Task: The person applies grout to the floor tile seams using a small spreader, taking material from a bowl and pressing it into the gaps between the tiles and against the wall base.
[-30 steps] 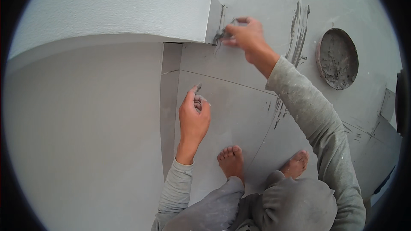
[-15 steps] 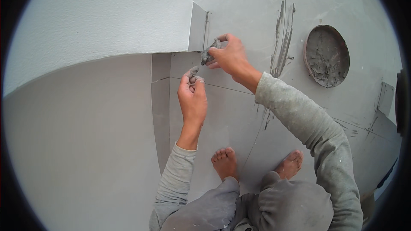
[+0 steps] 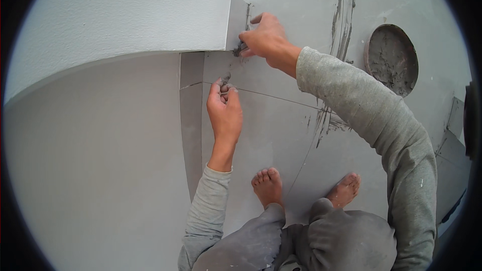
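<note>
Flanking right hand (image 3: 266, 37): wall corner (image 3: 237, 20), mortar pan (image 3: 391, 59) (well apart).

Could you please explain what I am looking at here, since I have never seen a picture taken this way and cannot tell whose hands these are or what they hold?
The picture comes from a wide fisheye camera worn on a person's head, looking down, so straight edges bend near the rim. There is no machine: the two forearms in grey sleeves entering from below are the wearer's own, and the bare feet stand on a floor of large grey tiles. The left hand holds a small lump of wet grey mortar at its fingertips. The right hand reaches further out and presses more mortar at the corner of the pale wall, beside a narrow upright tile strip; whether it grips a tool I cannot tell. To the right sits a round pan with mortar in it, and dark mortar smears streak the floor.
</note>
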